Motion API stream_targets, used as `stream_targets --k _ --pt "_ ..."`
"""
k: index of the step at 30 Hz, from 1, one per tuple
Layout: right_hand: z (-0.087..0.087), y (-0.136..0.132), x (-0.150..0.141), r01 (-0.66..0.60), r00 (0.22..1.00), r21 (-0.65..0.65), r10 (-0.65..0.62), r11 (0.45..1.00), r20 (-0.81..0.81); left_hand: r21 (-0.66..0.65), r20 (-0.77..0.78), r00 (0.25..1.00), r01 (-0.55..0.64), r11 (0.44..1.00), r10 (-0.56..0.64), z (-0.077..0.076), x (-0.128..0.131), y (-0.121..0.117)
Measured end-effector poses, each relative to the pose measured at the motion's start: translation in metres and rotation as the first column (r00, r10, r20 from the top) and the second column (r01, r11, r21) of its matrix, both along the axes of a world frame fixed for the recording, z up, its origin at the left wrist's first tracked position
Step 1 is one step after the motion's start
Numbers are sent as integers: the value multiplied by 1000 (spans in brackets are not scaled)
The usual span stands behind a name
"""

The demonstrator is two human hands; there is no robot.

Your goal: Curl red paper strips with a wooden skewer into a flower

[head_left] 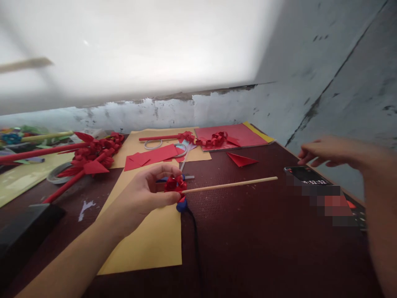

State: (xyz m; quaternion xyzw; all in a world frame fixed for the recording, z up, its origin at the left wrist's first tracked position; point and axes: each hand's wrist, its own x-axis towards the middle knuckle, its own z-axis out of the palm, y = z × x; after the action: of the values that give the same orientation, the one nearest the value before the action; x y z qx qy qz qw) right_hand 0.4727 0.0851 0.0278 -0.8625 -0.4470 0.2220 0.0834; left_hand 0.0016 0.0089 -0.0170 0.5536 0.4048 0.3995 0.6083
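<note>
Centre left, my left hand (151,188) is closed on a red curled-paper flower (171,184). A pale wooden stick (231,184) runs out from the flower to the right, above the dark table. Behind that hand lies a blue tool with a black cord (182,205), mostly hidden, so its kind does not show. Over at the right, my right hand (325,153) hovers with nothing in it, fingers apart and slightly blurred. Just below it is a phone (305,174) with a timer on its screen. A folded red paper triangle (242,159) rests between the two hands.
Yellow paper (155,248) lies under my left forearm. Red paper strips (151,156) and tape rolls (153,144) sit beyond. Finished red paper flowers on stems (93,155) are piled at left, near a dark box (31,227). Walls border the table (248,240).
</note>
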Motion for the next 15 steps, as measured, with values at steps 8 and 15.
stream_targets --k 8,15 --pt "-7 8 7 53 997 -84 -57 995 -47 2 1 1000 16 1000 -16 -2 0 1" --pt "-8 9 4 -9 1000 -13 9 1000 -10 5 3 1000 6 1000 -6 -1 0 -1"
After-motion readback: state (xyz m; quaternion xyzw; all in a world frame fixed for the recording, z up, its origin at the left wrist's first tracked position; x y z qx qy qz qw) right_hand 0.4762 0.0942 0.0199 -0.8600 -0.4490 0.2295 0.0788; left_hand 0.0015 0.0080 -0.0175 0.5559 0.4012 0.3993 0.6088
